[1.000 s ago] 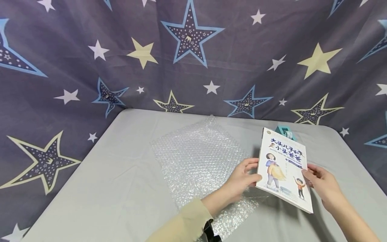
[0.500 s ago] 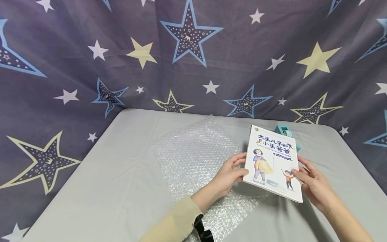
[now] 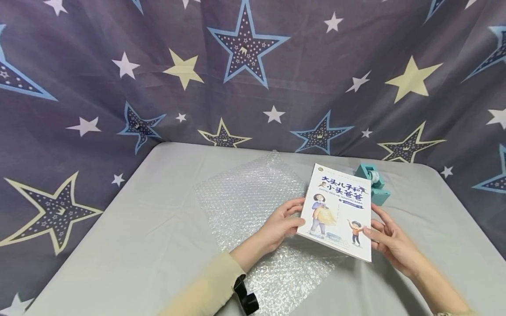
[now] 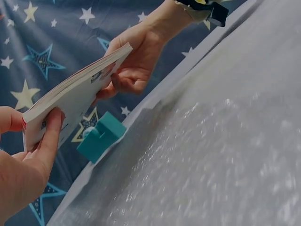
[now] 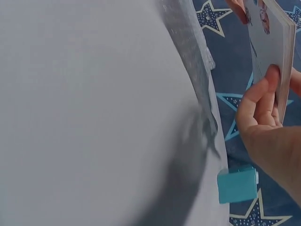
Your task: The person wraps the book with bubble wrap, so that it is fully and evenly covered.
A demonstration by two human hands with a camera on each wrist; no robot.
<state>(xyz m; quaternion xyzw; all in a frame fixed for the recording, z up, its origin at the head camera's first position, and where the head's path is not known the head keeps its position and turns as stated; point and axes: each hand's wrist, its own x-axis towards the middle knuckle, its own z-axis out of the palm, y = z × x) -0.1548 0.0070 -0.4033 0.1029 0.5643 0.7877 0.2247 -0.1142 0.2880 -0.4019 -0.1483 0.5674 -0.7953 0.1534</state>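
Observation:
A white paperback book [image 3: 336, 213] with a cartoon cover is held up over the table, tilted, its front facing the head camera. My left hand [image 3: 281, 224] grips its left edge, thumb on the cover and fingers behind. On the opposite edge my right hand [image 3: 393, 241] pinches the book the same way. Both wrist views show the book raised above the surface, its page edges visible between thumb and fingers. Beneath and left of it lies a flat sheet of clear bubble wrap [image 3: 241, 202], partly hidden by the left forearm and the book.
A teal tape dispenser [image 3: 377, 193] stands behind the book at the right, partly covered by it. The table wears a grey cloth [image 3: 130, 245]. A dark star-patterned curtain [image 3: 253, 101] rises along the back and sides.
Both hands have carried the book leftward, from the right side to over the right part of the bubble wrap. More of the tape dispenser now shows behind it.

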